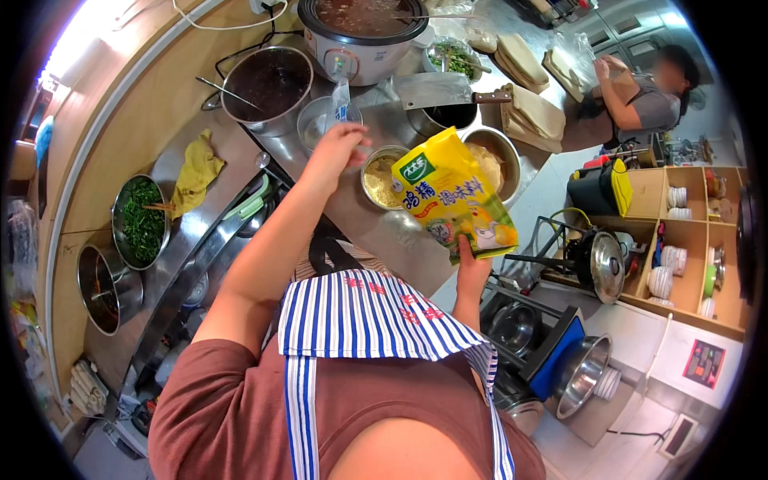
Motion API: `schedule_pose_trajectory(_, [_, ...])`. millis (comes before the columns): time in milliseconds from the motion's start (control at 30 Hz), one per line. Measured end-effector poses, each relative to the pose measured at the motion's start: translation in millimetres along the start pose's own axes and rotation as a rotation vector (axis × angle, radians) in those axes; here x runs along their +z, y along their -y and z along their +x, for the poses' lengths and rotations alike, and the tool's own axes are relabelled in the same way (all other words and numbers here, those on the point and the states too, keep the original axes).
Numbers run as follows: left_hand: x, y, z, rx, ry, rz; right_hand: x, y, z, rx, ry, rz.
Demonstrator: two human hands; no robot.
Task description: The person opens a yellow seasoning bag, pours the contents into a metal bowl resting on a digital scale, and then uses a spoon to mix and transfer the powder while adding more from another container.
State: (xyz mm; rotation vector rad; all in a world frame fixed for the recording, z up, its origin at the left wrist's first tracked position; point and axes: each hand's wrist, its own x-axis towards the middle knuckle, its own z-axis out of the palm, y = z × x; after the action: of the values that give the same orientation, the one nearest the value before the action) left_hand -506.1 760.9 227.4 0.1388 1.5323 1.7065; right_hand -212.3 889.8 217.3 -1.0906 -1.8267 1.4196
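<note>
My right hand [471, 264] grips the lower edge of a yellow-and-green seasoning bag [456, 195], which is tilted over the table. Behind the bag stand a metal container of yellow granules [379, 180] and a metal pot with pale tan contents [487, 165]. My left hand [342, 149] is raised with loosely curled fingers, in front of a clear plastic tub [313, 123]. A clear packet with blue print [341, 102] rises from that tub just beyond my fingers; whether they touch it is hidden. A cleaver [435, 91] lies across a dark-filled metal pot [450, 119].
A slow cooker [366, 45] and a large pot of dark liquid [267, 87] stand at the back. Chopped greens [141, 219], a yellow cloth [198, 171] and another pot [102, 291] are at left. Folded tan cloths [531, 117] lie at right, near another person [639, 99].
</note>
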Motion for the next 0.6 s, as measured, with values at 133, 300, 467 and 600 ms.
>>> schedule_pose_trajectory(133, [-33.4, 52.3, -27.4, -0.189, 0.006, 0.056, -4.1, -13.0, -3.1, -0.073, -0.067, -0.253])
schedule_pose_trajectory(300, [-54.4, 80.4, -48.8, -0.262, -0.094, 0.052, 0.3, -12.8, 0.0, -0.049, -0.128, -0.19])
schedule_pose_trajectory(467, [-56.6, 81.9, -53.3, -0.241, -0.105, 0.048, 3.3, -2.1, 4.3, -0.074, -0.149, -0.269])
schedule_pose_trajectory(600, [-52.9, 81.1, -55.0, -0.234, -0.093, 0.071, -5.3, -12.4, 6.0, -0.127, -0.185, -0.307])
